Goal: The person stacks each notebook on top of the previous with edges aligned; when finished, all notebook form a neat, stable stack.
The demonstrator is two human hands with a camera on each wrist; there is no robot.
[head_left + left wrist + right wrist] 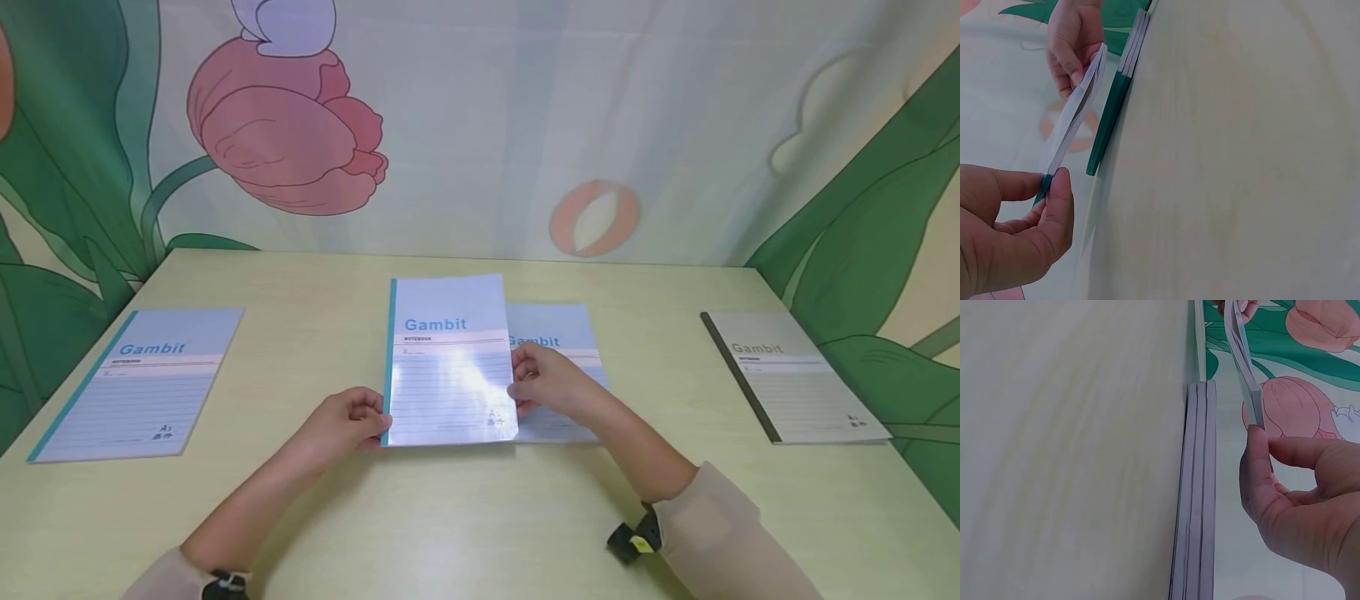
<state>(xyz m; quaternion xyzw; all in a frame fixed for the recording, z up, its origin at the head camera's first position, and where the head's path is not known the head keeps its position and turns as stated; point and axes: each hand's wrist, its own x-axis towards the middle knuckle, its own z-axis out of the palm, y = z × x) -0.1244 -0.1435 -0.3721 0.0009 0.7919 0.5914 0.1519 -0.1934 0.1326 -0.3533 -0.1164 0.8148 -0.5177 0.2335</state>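
Observation:
In the head view a notebook with a blue-green spine (442,383) is held up over the middle of the table. My left hand (341,429) pinches its spine edge low down, thumb on the cover. The opposite edge is pinched by my right hand (555,383). Partly hidden behind it, a stack of similar notebooks (562,427) lies on the table. Its layered page edges (1196,481) show in the right wrist view, and its green spines (1109,125) in the left wrist view. There the held notebook (1072,115) is apart from the stack, its pages slightly spread.
Another blue-green-spined notebook (142,387) lies at the table's left. A black-spined notebook (795,383) lies at the right. The pale wooden table (442,517) meets a printed curtain (465,150) at its back edge.

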